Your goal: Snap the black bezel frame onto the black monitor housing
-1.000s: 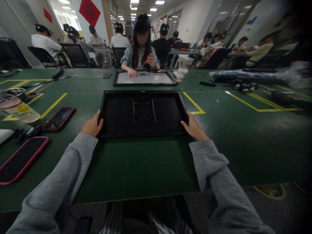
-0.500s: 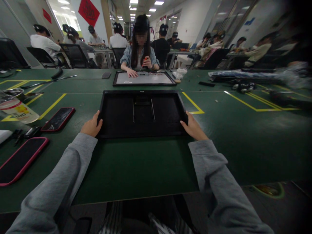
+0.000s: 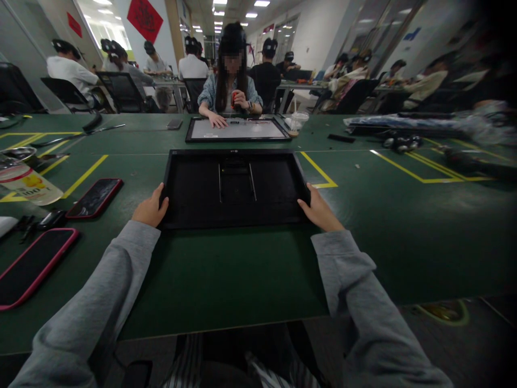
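A black monitor back cover (image 3: 189,186) lies on the green table (image 3: 242,280) in front of me, its hollow inner side facing up. Two thin metal bars run down a recess at its middle. My left hand (image 3: 150,207) grips the left edge, thumb on top of the rim and fingers mostly hidden beyond it. On the opposite edge my right hand (image 3: 319,207) holds the cover in the same way, with the thumb inside the rim. The underside of the cover is hidden.
Across the table a person works over a display panel (image 3: 238,129), a red-handled tool in one hand. Phones (image 3: 34,269), a bottle (image 3: 30,183) and a metal bowl (image 3: 22,155) stand to my left. A plastic cup (image 3: 298,121) and plastic-wrapped parts (image 3: 388,125) lie farther right.
My hands and the cover stay in place, apart from a slight shift of the view. The person opposite has raised and turned the red-handled tool.
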### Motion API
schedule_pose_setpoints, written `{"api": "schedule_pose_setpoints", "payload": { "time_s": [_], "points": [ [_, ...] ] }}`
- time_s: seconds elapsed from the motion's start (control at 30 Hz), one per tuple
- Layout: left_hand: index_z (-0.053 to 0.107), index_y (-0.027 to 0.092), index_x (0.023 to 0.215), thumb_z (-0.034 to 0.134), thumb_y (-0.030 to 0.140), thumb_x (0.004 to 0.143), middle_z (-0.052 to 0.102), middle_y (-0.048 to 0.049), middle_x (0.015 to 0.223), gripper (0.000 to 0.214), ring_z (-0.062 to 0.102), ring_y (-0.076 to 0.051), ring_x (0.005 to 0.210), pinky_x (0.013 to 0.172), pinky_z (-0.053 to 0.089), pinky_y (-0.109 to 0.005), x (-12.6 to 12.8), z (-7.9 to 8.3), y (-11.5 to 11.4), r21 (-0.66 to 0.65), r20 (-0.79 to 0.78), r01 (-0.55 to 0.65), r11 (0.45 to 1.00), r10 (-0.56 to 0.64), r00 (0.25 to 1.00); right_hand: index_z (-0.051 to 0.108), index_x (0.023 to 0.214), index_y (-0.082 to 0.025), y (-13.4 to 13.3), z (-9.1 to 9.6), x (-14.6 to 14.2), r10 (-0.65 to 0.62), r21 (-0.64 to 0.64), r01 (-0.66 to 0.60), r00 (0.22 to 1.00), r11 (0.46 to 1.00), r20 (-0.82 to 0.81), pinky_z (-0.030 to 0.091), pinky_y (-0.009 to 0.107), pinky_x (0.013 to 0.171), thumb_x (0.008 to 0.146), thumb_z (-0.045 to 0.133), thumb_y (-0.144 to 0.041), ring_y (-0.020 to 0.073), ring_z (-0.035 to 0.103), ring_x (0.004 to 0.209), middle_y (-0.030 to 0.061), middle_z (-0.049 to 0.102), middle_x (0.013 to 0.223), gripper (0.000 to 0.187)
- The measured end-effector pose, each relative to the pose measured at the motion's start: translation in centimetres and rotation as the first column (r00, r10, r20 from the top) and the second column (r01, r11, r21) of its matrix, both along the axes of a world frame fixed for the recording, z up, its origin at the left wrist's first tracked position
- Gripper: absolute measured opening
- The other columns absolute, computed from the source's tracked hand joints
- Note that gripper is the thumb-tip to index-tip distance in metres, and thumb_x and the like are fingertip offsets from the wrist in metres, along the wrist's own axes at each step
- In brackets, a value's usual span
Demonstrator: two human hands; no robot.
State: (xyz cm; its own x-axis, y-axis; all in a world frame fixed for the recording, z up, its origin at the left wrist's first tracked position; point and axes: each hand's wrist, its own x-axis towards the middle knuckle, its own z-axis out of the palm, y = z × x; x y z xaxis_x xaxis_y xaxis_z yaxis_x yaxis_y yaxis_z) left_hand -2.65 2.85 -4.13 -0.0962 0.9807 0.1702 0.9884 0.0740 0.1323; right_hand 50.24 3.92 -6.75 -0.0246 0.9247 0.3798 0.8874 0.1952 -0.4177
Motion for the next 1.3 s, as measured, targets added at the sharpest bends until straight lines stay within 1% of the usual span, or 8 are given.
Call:
{"api": "schedule_pose_setpoints", "payload": {
  "time_s": [0.2, 0.37, 0.47, 0.63, 0.87, 0.97, 1.13, 1.3],
  "points": [
    [0.021, 0.019, 0.153, 0.030, 0.047, 0.094, 0.067, -0.0141, 0.119, 0.066, 0.067, -0.029, 0.099, 0.086, 0.049, -0.042, 0.1, 0.2, -0.1, -0.011, -0.002, -0.011, 1.000, 0.011, 1.000, 0.030, 0.147, -0.001, -0.1, 0.1, 0.0, 0.005, 0.012, -0.005, 1.000, 1.000, -0.013, 0.031, 0.049, 0.115, 0.090, 0.043, -0.033, 0.0311, 0.037, 0.140, 0.0250, 0.039, 0.150, 0.066],
    [0.021, 0.021, 0.153, 0.032, 0.048, 0.093, 0.069, -0.0128, 0.116, 0.067, 0.067, -0.030, 0.100, 0.087, 0.049, -0.043, 0.2, 0.6, -0.3, -0.026, -0.014, -0.034, 0.999, 0.033, 0.999, 0.033, 0.148, -0.006, -0.4, 0.6, -0.1, -0.020, 0.002, 0.020, 0.999, 1.000, -0.039, 0.037, 0.049, 0.112, 0.091, 0.040, -0.029, 0.0303, 0.040, 0.138, 0.0208, 0.043, 0.149, 0.061],
    [0.021, 0.022, 0.153, 0.032, 0.047, 0.094, 0.069, -0.0126, 0.117, 0.065, 0.067, -0.030, 0.100, 0.087, 0.049, -0.043, 0.4, 0.7, -0.4, -0.024, -0.038, -0.045, 0.999, 0.044, 0.998, 0.035, 0.148, -0.010, -0.7, 0.9, -0.3, -0.068, -0.024, 0.067, 0.997, 0.997, -0.043, 0.040, 0.052, 0.108, 0.092, 0.040, -0.028, 0.0323, 0.044, 0.135, 0.0187, 0.046, 0.147, 0.060],
    [0.021, 0.022, 0.154, 0.025, 0.046, 0.096, 0.070, -0.0150, 0.112, 0.063, 0.068, -0.031, 0.094, 0.081, 0.049, -0.043, 0.6, 0.8, -0.6, -0.021, -0.115, -0.050, 0.999, 0.048, 0.992, 0.036, 0.149, -0.014, -1.0, 1.5, -0.7, -0.146, -0.073, 0.144, 0.989, 0.987, -0.022, 0.043, 0.054, 0.103, 0.093, 0.039, -0.028, 0.0351, 0.051, 0.128, 0.0174, 0.052, 0.142, 0.058],
    [0.022, 0.020, 0.153, 0.022, 0.047, 0.096, 0.072, -0.0150, 0.102, 0.063, 0.068, -0.031, 0.091, 0.080, 0.049, -0.041, 0.6, 1.0, -0.7, -0.001, -0.191, -0.036, 0.999, 0.035, 0.981, 0.037, 0.150, -0.015, -1.3, 2.2, -1.1, -0.209, -0.128, 0.211, 0.977, 0.969, 0.034, 0.046, 0.057, 0.097, 0.093, 0.038, -0.029, 0.0381, 0.059, 0.117, 0.0189, 0.059, 0.134, 0.058],
    [0.023, 0.018, 0.153, 0.023, 0.047, 0.096, 0.072, -0.0146, 0.098, 0.064, 0.068, -0.030, 0.090, 0.080, 0.049, -0.040, 0.6, 1.0, -0.8, 0.011, -0.202, -0.032, 0.999, 0.034, 0.979, 0.039, 0.149, -0.016, -1.3, 2.2, -1.1, -0.205, -0.102, 0.207, 0.978, 0.973, 0.028, 0.045, 0.057, 0.098, 0.093, 0.038, -0.030, 0.0383, 0.058, 0.118, 0.0175, 0.058, 0.135, 0.057],
    [0.025, 0.018, 0.152, 0.024, 0.046, 0.095, 0.072, -0.0149, 0.097, 0.064, 0.068, -0.029, 0.090, 0.081, 0.048, -0.040, 0.5, 1.0, -0.7, 0.020, -0.191, -0.026, 0.999, 0.030, 0.981, 0.041, 0.148, -0.018, -1.2, 1.9, -0.8, -0.170, -0.025, 0.170, 0.985, 0.985, 0.003, 0.043, 0.059, 0.101, 0.092, 0.039, -0.030, 0.0377, 0.058, 0.118, 0.0146, 0.059, 0.135, 0.057],
    [0.024, 0.018, 0.153, 0.024, 0.047, 0.095, 0.072, -0.0146, 0.099, 0.064, 0.068, -0.029, 0.091, 0.082, 0.048, -0.040, 0.3, 0.8, -0.6, 0.012, -0.191, -0.019, 1.000, 0.021, 0.981, 0.042, 0.147, -0.018, -1.2, 1.8, -0.8, -0.178, -0.038, 0.178, 0.984, 0.983, -0.003, 0.044, 0.057, 0.100, 0.093, 0.040, -0.031, 0.0369, 0.060, 0.115, 0.0151, 0.062, 0.131, 0.056]
  ]
}}
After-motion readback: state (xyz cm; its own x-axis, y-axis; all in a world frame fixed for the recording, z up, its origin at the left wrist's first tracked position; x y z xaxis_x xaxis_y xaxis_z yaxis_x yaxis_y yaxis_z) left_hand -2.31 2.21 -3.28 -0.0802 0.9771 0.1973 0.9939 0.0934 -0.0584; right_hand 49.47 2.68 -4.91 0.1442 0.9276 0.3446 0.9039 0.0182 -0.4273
